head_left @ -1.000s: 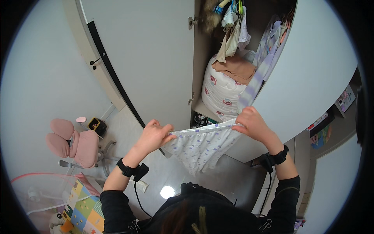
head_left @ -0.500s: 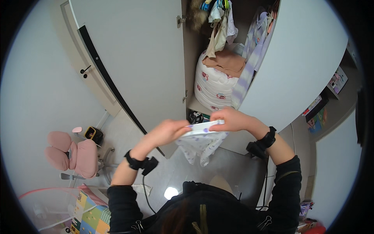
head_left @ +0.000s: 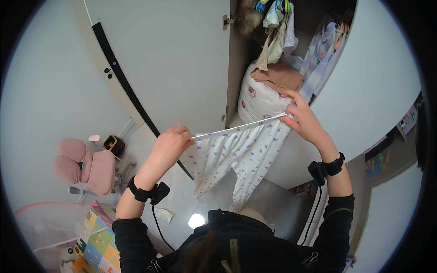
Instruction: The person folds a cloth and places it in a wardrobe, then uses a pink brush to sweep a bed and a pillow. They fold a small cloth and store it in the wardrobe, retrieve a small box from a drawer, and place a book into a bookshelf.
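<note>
A pair of white pants point(head_left: 236, 148) with small purple prints hangs in front of me, its waistband stretched taut between my hands. My left hand point(head_left: 172, 143) pinches the waistband's left end. At the right end, my right hand point(head_left: 306, 119) grips the band between thumb and fingers, a little higher than the left. Both legs of the pants dangle below. Behind them stands the wardrobe, where a white printed bundle point(head_left: 257, 93) carries a folded brown cloth point(head_left: 278, 76).
The grey wardrobe door point(head_left: 168, 59) is swung wide at the left. Clothes point(head_left: 275, 41) hang inside on hangers. A pink chair point(head_left: 100, 170) stands at the left, near a colourful play mat point(head_left: 98, 236). Shelves line the right side.
My hands have moved apart, spreading the waistband from a short bunched strip into a long line. The pants now hang unfolded, and the view has shifted slightly.
</note>
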`<move>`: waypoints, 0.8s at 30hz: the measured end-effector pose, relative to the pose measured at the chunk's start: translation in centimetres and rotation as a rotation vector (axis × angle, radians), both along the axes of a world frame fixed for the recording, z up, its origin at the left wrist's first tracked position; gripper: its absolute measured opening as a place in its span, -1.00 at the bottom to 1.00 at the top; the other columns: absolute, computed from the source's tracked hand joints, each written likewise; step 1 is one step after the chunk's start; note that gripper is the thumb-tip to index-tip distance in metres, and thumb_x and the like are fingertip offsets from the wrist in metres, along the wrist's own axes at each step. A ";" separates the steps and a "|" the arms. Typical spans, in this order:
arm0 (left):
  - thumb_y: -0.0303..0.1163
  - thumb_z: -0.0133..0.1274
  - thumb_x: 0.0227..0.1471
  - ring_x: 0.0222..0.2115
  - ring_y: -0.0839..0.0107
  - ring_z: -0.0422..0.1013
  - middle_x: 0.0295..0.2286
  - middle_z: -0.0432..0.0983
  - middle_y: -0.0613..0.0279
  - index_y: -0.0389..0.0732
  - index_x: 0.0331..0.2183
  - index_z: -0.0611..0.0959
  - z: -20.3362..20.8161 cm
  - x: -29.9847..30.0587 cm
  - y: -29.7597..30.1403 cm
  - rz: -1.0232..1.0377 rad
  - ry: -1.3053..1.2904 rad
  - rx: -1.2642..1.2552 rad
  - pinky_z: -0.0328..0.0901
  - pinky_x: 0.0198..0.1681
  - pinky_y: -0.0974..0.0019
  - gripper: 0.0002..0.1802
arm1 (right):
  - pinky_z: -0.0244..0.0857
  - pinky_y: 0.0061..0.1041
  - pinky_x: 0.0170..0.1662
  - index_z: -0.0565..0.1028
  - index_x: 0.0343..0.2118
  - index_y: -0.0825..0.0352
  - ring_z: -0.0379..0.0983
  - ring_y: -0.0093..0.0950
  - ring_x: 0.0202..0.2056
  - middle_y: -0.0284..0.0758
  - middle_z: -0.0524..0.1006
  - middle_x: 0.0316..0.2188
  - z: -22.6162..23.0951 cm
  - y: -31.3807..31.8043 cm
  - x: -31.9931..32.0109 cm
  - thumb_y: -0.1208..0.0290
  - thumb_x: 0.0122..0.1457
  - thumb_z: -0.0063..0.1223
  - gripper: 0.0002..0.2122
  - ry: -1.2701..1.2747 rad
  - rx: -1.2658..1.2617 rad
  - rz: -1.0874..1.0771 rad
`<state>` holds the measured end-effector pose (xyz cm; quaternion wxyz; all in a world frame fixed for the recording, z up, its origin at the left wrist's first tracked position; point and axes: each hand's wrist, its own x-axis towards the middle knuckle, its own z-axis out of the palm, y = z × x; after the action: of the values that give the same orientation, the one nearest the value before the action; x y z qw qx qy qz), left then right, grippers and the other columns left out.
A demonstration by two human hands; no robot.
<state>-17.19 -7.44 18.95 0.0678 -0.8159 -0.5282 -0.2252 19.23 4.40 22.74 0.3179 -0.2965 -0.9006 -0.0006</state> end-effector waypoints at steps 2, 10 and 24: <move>-0.36 0.16 -0.08 -0.49 0.21 0.38 -0.59 0.44 0.17 -0.26 -0.49 0.53 0.1 0.1 0.8 -0.050 -0.004 -0.030 0.29 -0.44 0.22 -0.81 | 0.25 -0.39 -0.31 0.41 -0.46 0.39 0.38 -0.30 -0.41 -0.16 0.46 -0.52 -0.6 1.3 0.9 0.37 0.08 0.09 -0.82 -0.008 -0.545 -0.127; -0.43 0.00 0.10 -0.45 0.58 0.33 -0.52 0.42 0.35 -0.26 -0.19 0.41 -0.1 9.6 9.5 0.023 -0.885 -0.533 0.25 -0.36 0.45 -0.77 | 0.38 -0.65 -0.49 0.39 -0.37 0.33 0.43 -0.64 -0.49 -0.34 0.48 -0.48 -5.4 5.0 -2.9 0.31 0.24 -0.05 -0.82 0.526 -1.200 0.142; -0.59 0.04 -0.08 -0.29 0.24 0.34 -0.29 0.33 0.10 -0.23 -0.09 0.44 -0.1 14.7 18.4 -0.097 -0.764 -0.006 0.28 -0.25 0.33 -0.58 | 0.30 -0.58 -0.30 0.42 -0.18 0.38 0.42 -0.58 -0.39 -0.36 0.47 -0.43 -0.6 12.9 -5.1 0.36 0.20 -0.03 -0.78 0.492 -0.761 0.380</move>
<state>-2.50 10.93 18.88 -0.1469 -0.6975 -0.4768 -0.5143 14.14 17.33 22.16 0.3846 -0.2133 -0.7734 0.4565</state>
